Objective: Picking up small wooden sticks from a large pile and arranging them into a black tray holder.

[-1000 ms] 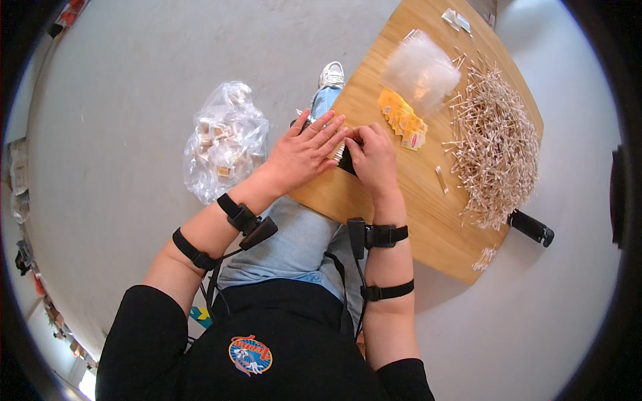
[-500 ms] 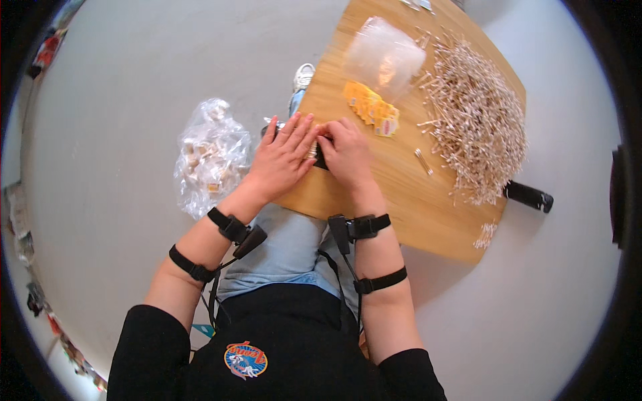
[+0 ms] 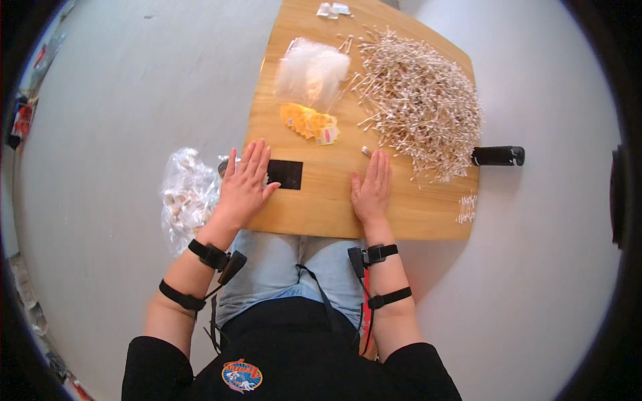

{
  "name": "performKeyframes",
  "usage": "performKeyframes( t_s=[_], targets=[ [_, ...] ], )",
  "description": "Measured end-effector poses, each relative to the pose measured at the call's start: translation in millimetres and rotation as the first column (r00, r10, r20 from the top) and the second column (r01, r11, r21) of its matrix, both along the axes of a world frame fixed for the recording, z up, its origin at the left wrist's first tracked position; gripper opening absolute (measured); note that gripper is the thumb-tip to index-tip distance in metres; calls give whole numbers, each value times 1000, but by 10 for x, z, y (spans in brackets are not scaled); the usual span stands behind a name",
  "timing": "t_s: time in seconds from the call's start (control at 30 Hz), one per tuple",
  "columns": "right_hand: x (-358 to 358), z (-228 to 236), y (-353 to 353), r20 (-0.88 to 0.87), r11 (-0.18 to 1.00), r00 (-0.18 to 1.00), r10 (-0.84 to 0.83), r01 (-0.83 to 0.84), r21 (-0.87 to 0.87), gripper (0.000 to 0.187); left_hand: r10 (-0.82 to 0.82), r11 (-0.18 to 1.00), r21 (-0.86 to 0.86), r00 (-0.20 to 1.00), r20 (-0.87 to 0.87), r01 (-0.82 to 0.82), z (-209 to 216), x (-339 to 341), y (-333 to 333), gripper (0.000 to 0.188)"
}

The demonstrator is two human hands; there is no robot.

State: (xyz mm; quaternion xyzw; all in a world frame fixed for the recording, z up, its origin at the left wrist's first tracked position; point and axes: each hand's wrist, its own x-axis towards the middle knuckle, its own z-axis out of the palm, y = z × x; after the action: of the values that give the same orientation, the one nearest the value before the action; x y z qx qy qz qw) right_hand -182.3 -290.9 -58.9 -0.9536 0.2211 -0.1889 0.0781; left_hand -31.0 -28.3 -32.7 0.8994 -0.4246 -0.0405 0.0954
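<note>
My left hand (image 3: pixel 246 180) lies palm down with fingers stretched out, over the left part of a flat black pad (image 3: pixel 287 175) near the table's left edge. Small pale bits show at its thumb; what else is beneath the palm is hidden. Apart from it, my right hand (image 3: pixel 372 190) rests flat on the wooden table (image 3: pixel 321 217), fingers straight and holding nothing visible. Just beyond its fingertips lies a small bundle of cotton swabs (image 3: pixel 366 152). A large heap of cotton swabs (image 3: pixel 428 100) spreads over the table's right side.
Clear plastic bags (image 3: pixel 311 70) lie stacked behind fanned yellow-orange cards (image 3: pixel 307 123). A few swabs (image 3: pixel 467 208) sit at the near right corner. A black cylinder (image 3: pixel 498 156) juts past the right edge. Left of the table is a filled clear bag (image 3: pixel 190 197). Small white packets (image 3: pixel 333 10) lie far back.
My hands, close together over the pad before, are now apart. The right has let go there and moved right, its fingers straightened. More of the pad shows, and the whole view has turned.
</note>
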Motion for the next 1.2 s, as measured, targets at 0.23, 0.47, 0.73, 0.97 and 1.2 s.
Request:
performKeyframes(
  t_s=[0.23, 0.47, 0.73, 0.97, 1.2],
  targets=[
    [-80, -30, -97, -280, 1000, 960, -19, 20, 0, 73, 33, 999, -42, 999, -10, -33, -64, -164, -166, 75],
    [-272, 87, 184, -235, 975, 949, 211, -187, 120, 66, -132, 952, -288, 988, -84, 102, -298, -695, -967, 69],
    [-604, -8, -90, -8, 955, 977, 214, -207, 215, 58, -117, 970, -222, 991, -70, 99, -404, -751, -1167, 57],
    [-767, -24, -965, 197, 901, 883, -426, 394, 182, 25, -92, 980, -186, 993, -81, 75, -313, -754, -1146, 56],
    [-501, 10, -541, 209, 957, 974, -93, 30, 287, 6, -93, 974, -219, 987, -129, 63, -238, -742, -1198, 59]
  ],
)
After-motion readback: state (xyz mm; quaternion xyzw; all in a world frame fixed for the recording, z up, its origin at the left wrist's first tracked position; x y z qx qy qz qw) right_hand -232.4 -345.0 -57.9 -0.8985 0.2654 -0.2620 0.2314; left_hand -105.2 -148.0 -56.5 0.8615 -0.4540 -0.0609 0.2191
